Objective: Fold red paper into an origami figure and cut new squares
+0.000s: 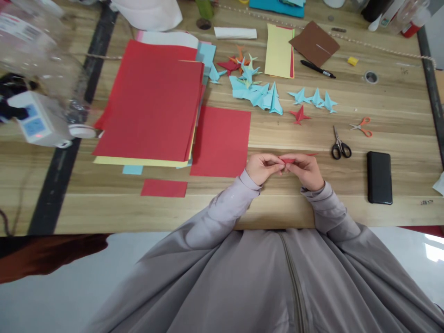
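Note:
A small folded red paper (288,161) is pinched between my two hands just above the table's front part. My left hand (262,168) grips its left end with thumb and fingertips. From the other side my right hand (307,170) closes on it, and a thin red tip sticks out past the knuckles. Fingers cover most of the folds. Left of my hands lies a red paper square (224,141), partly under a stack of red sheets (152,101). Beyond my hands sit a red origami crane (300,114) and a row of light blue cranes (316,98).
Black-handled scissors (341,145), orange scissors (364,126) and a black phone-like slab (379,177) lie on the right. More folded blue pieces (256,95), yellow paper strips (278,51), a brown square (315,44) and a pen (317,69) lie farther back. A red strip (164,188) is front left.

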